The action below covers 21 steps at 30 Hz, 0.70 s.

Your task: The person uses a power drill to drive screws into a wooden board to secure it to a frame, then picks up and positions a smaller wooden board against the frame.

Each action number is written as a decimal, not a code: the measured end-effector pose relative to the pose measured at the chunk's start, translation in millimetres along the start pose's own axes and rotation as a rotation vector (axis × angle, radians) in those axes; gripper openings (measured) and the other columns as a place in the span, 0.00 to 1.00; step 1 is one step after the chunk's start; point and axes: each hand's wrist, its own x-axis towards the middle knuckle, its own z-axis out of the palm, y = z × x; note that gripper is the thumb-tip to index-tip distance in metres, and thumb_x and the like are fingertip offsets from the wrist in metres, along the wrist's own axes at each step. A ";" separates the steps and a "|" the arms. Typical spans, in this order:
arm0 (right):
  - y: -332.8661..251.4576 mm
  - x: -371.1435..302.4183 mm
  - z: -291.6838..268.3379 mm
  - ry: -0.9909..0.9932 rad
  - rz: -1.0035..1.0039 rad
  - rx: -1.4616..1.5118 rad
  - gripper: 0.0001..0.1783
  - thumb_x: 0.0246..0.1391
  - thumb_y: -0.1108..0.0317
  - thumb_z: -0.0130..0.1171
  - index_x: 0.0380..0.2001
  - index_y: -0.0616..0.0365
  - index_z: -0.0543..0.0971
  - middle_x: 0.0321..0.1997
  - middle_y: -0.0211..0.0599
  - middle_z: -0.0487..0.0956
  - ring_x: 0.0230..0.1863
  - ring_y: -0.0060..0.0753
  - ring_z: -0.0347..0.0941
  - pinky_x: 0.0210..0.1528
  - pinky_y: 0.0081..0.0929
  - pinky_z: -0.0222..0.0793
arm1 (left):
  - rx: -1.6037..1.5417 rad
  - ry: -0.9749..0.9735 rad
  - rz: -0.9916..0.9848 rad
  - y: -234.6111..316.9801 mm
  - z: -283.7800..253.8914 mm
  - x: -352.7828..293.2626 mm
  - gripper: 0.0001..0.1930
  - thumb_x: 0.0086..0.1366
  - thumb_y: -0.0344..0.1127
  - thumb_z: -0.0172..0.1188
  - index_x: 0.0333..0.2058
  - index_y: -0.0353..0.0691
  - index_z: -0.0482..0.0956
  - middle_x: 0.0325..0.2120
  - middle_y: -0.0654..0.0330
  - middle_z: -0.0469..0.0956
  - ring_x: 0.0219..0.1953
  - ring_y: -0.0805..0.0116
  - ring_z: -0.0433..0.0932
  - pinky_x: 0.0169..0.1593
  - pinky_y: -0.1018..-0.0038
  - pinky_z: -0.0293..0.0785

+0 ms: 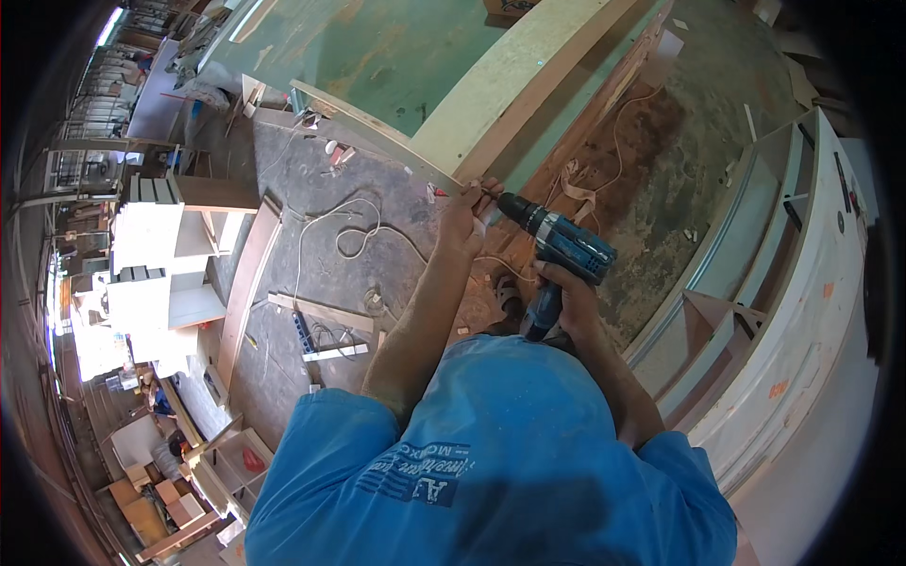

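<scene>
My right hand (572, 294) is wrapped round the grip of a blue and black cordless drill (568, 243). The drill's chuck points up and to the left, toward the corner of a long pale wooden panel (514, 85). At that corner my left hand (465, 209) has its fingers pinched together right by the chuck's tip. Whatever lies between those fingers is too small to make out. A narrow wooden strip (363, 127) runs along the edge beside the panel's end, close to my left fingers.
A large green-topped table (377, 57) stands ahead, under the panel. Pale cables (354, 231) trail over the concrete floor, near a power strip (303, 332) and wood offcuts (321, 311). White cabinets (156, 226) stand at the left; a long white cabinet frame (764, 349) lines the right.
</scene>
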 end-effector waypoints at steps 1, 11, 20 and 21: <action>2.0 0.9 -0.2 0.001 0.006 0.000 0.11 0.51 0.72 0.67 0.39 0.61 0.81 0.31 0.32 0.81 0.31 0.26 0.77 0.37 0.26 0.74 | -0.035 -0.022 -0.006 0.0 -2.2 1.4 0.11 0.75 0.35 0.52 0.50 0.36 0.71 0.47 0.50 0.79 0.50 0.56 0.81 0.58 0.66 0.76; -5.9 -3.0 12.0 -0.004 0.032 0.080 0.14 0.51 0.73 0.67 0.42 0.64 0.81 0.33 0.35 0.82 0.31 0.27 0.78 0.37 0.25 0.74 | -0.113 -0.009 -0.028 -8.1 -9.8 12.2 0.07 0.74 0.30 0.52 0.47 0.36 0.71 0.44 0.49 0.80 0.48 0.55 0.82 0.56 0.64 0.80; -3.0 -10.3 16.3 0.125 0.021 0.061 0.18 0.50 0.76 0.69 0.45 0.63 0.80 0.40 0.40 0.84 0.35 0.31 0.81 0.41 0.29 0.77 | -0.121 -0.050 -0.033 -11.6 -10.2 3.8 0.13 0.72 0.32 0.55 0.51 0.32 0.70 0.49 0.48 0.78 0.53 0.53 0.78 0.60 0.63 0.77; -4.3 -10.8 18.0 0.125 0.020 0.066 0.18 0.50 0.76 0.69 0.45 0.63 0.80 0.40 0.40 0.84 0.35 0.31 0.81 0.41 0.29 0.77 | -0.116 -0.051 -0.033 -10.1 -9.1 3.9 0.13 0.72 0.32 0.55 0.51 0.32 0.70 0.49 0.48 0.78 0.53 0.53 0.78 0.60 0.63 0.77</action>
